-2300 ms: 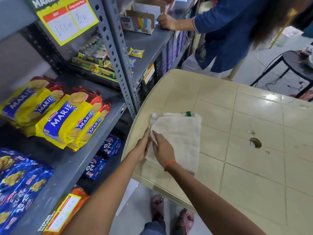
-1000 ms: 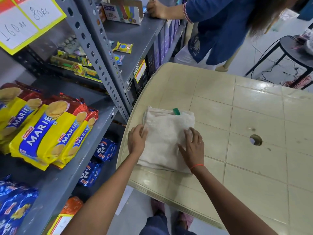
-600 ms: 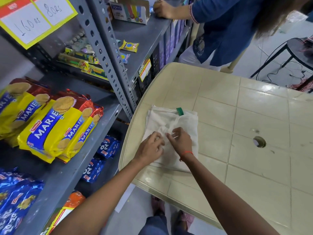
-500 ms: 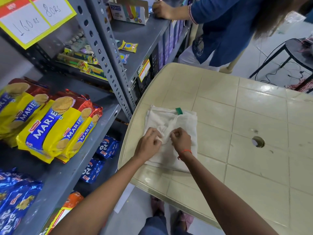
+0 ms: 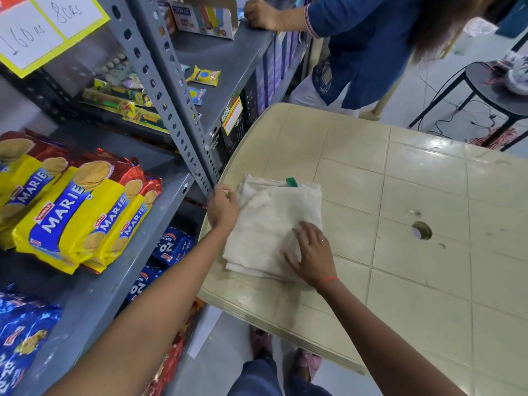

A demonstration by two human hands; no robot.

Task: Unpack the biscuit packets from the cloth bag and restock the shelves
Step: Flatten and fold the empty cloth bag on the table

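The off-white cloth bag [image 5: 271, 221] lies flat and folded on the near left corner of the beige plastic table [image 5: 400, 224], a green tag at its far edge. My left hand [image 5: 223, 208] grips the bag's far left corner. My right hand [image 5: 310, 252] rests flat, fingers spread, on the bag's near right part. Yellow Marie biscuit packets [image 5: 77, 215] lie stacked on the grey metal shelf [image 5: 120, 281] to the left. Blue biscuit packets [image 5: 20, 332] lie at the shelf's near end.
A perforated grey shelf post [image 5: 171, 92] stands just left of the table corner. More blue packets [image 5: 168, 247] sit on the lower shelf. A person in blue [image 5: 365, 47] stands at the far shelf. A dark stool [image 5: 497, 90] with cables is at the far right.
Both hands were pinching the middle of the bag; now the left hand has moved to its far left corner and the right hand lies flat on its near right part.
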